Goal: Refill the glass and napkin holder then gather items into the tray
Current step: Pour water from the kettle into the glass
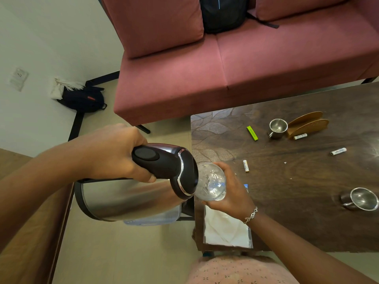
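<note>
My left hand (114, 152) grips the black handle of a steel electric kettle (127, 199), which is tilted with its lid end against a clear glass (211, 181). My right hand (231, 187) holds that glass at the table's left edge, and water shows inside it. A pack of white napkins (225, 230) lies on the table's near left corner. The wooden napkin holder (307, 125) stands without napkins at the far side. Part of a clear plastic tray (155, 220) shows under the kettle, off the table.
On the dark wooden table (297, 222) lie two steel cups (277, 128) (362, 198), three white batteries (245, 166) (338, 151) (300, 136) and a green lighter (252, 133). A pink sofa (235, 58) with a backpack stands behind. Another bag (82, 99) sits on the floor at left.
</note>
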A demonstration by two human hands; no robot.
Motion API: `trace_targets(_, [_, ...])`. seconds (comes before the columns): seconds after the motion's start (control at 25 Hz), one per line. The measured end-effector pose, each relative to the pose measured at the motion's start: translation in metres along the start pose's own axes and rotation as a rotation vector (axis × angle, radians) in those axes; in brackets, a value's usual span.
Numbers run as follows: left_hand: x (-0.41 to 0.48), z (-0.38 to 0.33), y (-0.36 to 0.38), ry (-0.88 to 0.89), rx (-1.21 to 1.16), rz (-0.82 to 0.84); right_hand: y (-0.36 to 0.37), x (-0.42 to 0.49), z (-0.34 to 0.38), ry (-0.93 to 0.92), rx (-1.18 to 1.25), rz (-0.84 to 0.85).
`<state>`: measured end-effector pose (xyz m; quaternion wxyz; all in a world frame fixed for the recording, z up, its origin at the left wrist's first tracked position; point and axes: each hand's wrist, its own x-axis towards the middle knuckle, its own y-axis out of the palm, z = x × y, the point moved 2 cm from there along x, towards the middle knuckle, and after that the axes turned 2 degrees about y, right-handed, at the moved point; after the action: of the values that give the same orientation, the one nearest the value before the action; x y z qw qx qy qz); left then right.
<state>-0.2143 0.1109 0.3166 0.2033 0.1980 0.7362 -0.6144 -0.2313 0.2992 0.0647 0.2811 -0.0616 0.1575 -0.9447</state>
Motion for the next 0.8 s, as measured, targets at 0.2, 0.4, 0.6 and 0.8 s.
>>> trace_targets(0.2, [-0.004, 0.011, 0.003, 0.009, -0.034, -0.035, -0.003, 0.002, 0.002, 0.003, 0.016, -0.003])
trace_targets(0.4, [-0.007, 0.024, 0.01, -0.005, -0.098, -0.024, -0.007, 0.004, 0.004, -0.007, 0.025, -0.007])
trace_targets(0.6, [-0.016, 0.05, 0.026, -0.004, -0.152, -0.018, -0.007, 0.007, 0.006, -0.025, 0.036, -0.008])
trace_targets(0.8, [-0.027, 0.081, 0.045, -0.025, -0.275, 0.018, -0.003, 0.009, 0.007, -0.011, 0.046, 0.027])
